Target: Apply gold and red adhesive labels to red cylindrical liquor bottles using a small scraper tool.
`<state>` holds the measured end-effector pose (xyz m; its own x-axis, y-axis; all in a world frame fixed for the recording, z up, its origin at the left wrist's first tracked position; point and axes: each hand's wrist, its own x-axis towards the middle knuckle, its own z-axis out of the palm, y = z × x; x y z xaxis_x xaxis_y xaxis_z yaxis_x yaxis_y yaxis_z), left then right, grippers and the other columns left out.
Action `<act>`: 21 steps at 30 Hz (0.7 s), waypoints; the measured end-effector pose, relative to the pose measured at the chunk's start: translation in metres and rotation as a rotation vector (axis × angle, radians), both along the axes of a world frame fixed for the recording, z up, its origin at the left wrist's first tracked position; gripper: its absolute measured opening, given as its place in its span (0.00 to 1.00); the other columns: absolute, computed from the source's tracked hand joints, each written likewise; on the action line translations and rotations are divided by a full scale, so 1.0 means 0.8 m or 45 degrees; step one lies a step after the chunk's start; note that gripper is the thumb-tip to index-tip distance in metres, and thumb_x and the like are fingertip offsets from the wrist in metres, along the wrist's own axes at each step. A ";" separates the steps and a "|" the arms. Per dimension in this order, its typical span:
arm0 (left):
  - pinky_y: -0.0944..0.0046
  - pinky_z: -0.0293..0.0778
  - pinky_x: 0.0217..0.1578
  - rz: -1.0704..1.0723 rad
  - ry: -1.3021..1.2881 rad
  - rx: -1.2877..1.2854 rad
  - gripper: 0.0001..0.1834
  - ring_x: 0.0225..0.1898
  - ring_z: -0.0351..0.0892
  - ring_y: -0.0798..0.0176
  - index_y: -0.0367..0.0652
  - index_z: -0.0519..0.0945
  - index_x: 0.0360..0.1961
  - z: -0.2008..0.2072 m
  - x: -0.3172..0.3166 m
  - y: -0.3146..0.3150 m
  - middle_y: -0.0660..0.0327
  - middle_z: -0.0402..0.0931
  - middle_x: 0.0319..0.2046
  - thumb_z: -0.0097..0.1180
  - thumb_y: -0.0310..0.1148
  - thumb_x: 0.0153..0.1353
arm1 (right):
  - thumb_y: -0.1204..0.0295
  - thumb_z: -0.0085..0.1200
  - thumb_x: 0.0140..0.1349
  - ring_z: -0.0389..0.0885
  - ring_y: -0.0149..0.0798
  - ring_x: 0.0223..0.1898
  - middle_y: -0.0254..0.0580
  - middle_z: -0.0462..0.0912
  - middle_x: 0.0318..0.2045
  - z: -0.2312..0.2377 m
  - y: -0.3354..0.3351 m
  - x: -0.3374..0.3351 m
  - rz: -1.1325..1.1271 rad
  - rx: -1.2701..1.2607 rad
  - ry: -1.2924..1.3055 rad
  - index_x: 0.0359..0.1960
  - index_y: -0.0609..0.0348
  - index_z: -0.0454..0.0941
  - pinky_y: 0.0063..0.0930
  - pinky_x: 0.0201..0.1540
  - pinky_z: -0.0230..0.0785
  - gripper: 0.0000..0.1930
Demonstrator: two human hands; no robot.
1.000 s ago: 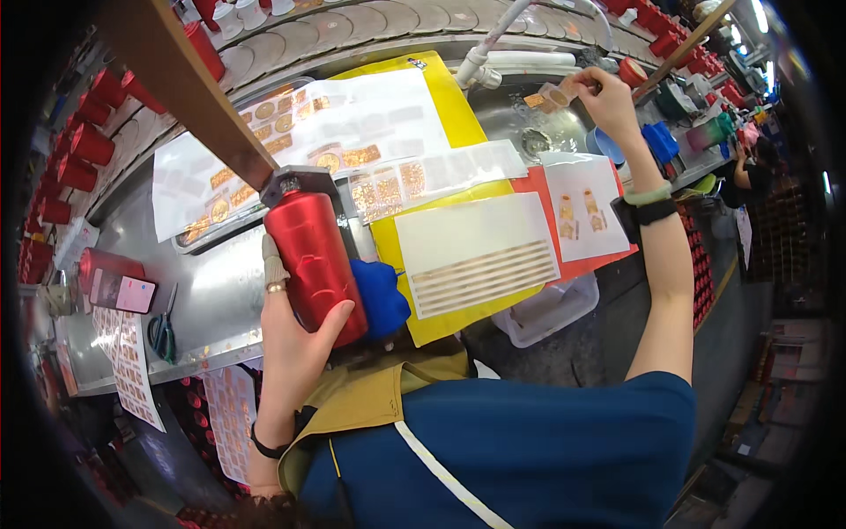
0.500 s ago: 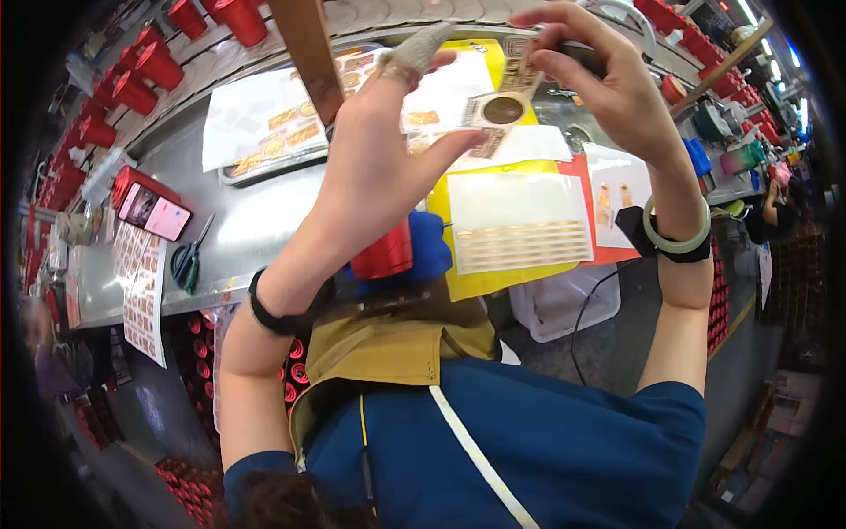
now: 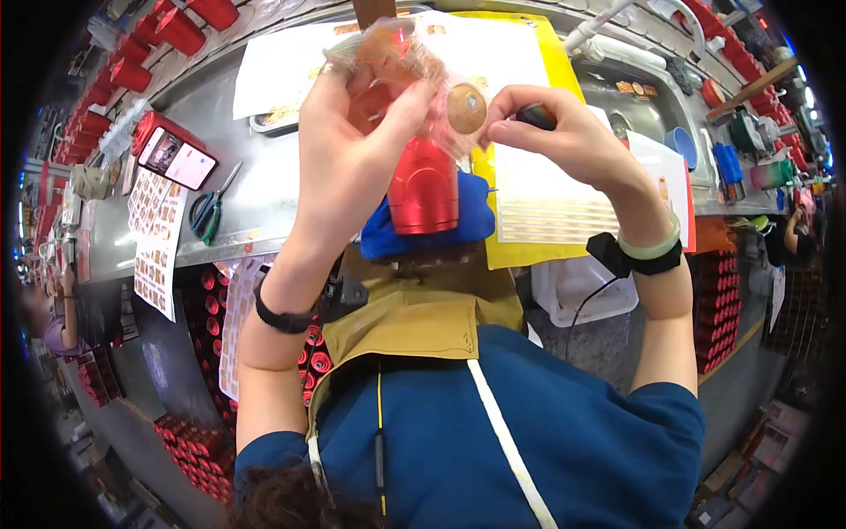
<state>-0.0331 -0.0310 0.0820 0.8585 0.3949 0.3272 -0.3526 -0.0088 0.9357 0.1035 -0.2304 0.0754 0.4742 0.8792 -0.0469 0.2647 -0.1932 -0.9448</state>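
A clear decal film [image 3: 458,139] with a round brown-gold emblem is held in front of the red metal cup [image 3: 425,198]. My left hand [image 3: 348,132] is closed on the film's left part, thumb against it; red shows through between the fingers. Whether the film touches the cup, I cannot tell. My right hand [image 3: 564,132] is closed around a small dark rounded tool [image 3: 536,115], its thumb and forefinger pinched at the film's right edge. The cup lies on a blue cloth [image 3: 471,220] at the bench's front edge. A light fingertip cover [image 3: 342,53] sits on a left finger.
On the left of the metal bench lie a phone [image 3: 176,159] leaning on a red cup, scissors [image 3: 210,210] and a decal sheet [image 3: 156,247]. White sheets [image 3: 551,189] rest on a yellow folder [image 3: 507,254] at right. Behind them is a sink [image 3: 639,93]. A post [image 3: 374,11] stands ahead.
Both hands have come lower and closer, bringing the film from above the sheets to the red cup. My left fingers have curled in. The view has shifted, showing more of the cup.
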 end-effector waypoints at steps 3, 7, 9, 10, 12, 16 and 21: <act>0.64 0.83 0.48 -0.055 0.132 -0.186 0.22 0.45 0.85 0.65 0.31 0.70 0.62 -0.027 -0.045 -0.001 0.54 0.82 0.49 0.57 0.19 0.68 | 0.73 0.59 0.71 0.77 0.24 0.37 0.32 0.81 0.34 -0.001 -0.007 -0.017 0.078 -0.047 0.145 0.41 0.65 0.80 0.22 0.42 0.71 0.07; 0.61 0.85 0.47 -0.084 0.330 -0.315 0.29 0.44 0.85 0.62 0.32 0.63 0.70 -0.065 -0.087 0.001 0.52 0.80 0.48 0.55 0.18 0.69 | 0.71 0.60 0.70 0.71 0.22 0.31 0.28 0.79 0.28 -0.024 -0.002 -0.045 0.024 -0.200 0.064 0.40 0.64 0.81 0.20 0.36 0.66 0.07; 0.61 0.86 0.46 -0.043 0.390 -0.329 0.27 0.44 0.85 0.62 0.32 0.65 0.68 -0.082 -0.088 0.003 0.52 0.81 0.48 0.56 0.20 0.70 | 0.70 0.61 0.70 0.67 0.21 0.28 0.26 0.76 0.26 -0.034 0.002 -0.051 -0.080 -0.274 0.007 0.39 0.64 0.82 0.20 0.32 0.61 0.08; 0.61 0.85 0.46 -0.021 0.468 -0.336 0.26 0.44 0.85 0.62 0.32 0.66 0.66 -0.094 -0.089 0.006 0.52 0.81 0.48 0.57 0.21 0.70 | 0.70 0.61 0.70 0.67 0.21 0.28 0.26 0.76 0.26 -0.040 0.004 -0.053 -0.073 -0.274 0.019 0.39 0.64 0.82 0.20 0.32 0.61 0.08; 0.61 0.85 0.45 0.004 0.554 -0.344 0.24 0.44 0.85 0.63 0.32 0.67 0.65 -0.103 -0.088 0.010 0.52 0.81 0.48 0.57 0.22 0.70 | 0.67 0.62 0.69 0.71 0.27 0.27 0.32 0.79 0.23 -0.050 0.008 -0.054 -0.172 -0.301 -0.105 0.37 0.66 0.83 0.26 0.32 0.67 0.12; 0.65 0.80 0.42 0.006 0.604 -0.348 0.12 0.40 0.83 0.66 0.35 0.78 0.49 -0.111 -0.087 0.015 0.56 0.84 0.44 0.63 0.27 0.68 | 0.67 0.62 0.69 0.69 0.26 0.26 0.31 0.78 0.23 -0.061 0.011 -0.060 -0.230 -0.264 -0.092 0.36 0.65 0.83 0.25 0.31 0.65 0.12; 0.67 0.79 0.42 -0.017 0.711 -0.387 0.12 0.39 0.83 0.67 0.36 0.78 0.49 -0.110 -0.082 0.026 0.58 0.84 0.42 0.64 0.28 0.68 | 0.68 0.64 0.68 0.64 0.22 0.26 0.26 0.74 0.22 -0.083 0.006 -0.060 -0.255 -0.207 0.111 0.39 0.63 0.83 0.22 0.29 0.60 0.10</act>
